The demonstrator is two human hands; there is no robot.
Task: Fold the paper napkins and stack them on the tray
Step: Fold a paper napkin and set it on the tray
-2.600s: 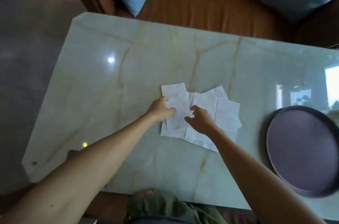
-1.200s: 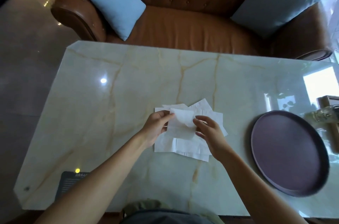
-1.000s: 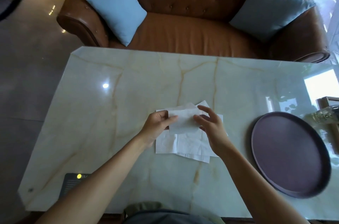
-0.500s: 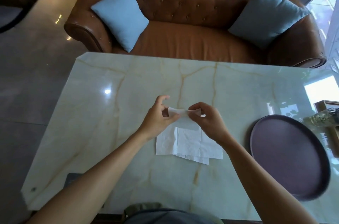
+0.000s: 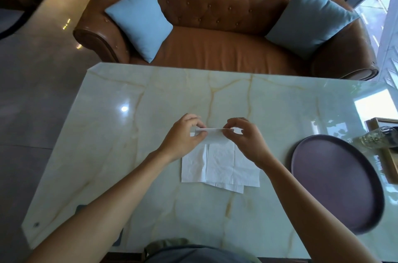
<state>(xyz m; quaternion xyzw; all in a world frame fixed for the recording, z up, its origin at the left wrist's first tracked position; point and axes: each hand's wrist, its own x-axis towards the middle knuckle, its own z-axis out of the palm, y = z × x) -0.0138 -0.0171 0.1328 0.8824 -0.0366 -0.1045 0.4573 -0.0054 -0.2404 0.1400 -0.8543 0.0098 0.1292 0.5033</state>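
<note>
Above the loose napkin pile [image 5: 219, 165], a limp paper napkin [image 5: 213, 134] is pinched at its top corners by left hand [image 5: 183, 135] and right hand [image 5: 243, 135].

- Both forearms are seen bare from elbow to wrist; no sleeves are visible.
- The left hand [image 5: 183, 138] and the right hand [image 5: 245, 140] are uncovered, without gloves.
- At the bottom edge, olive-green fabric [image 5: 165, 244] is seen above grey-blue cloth [image 5: 193, 255], apparently clothing.
</note>
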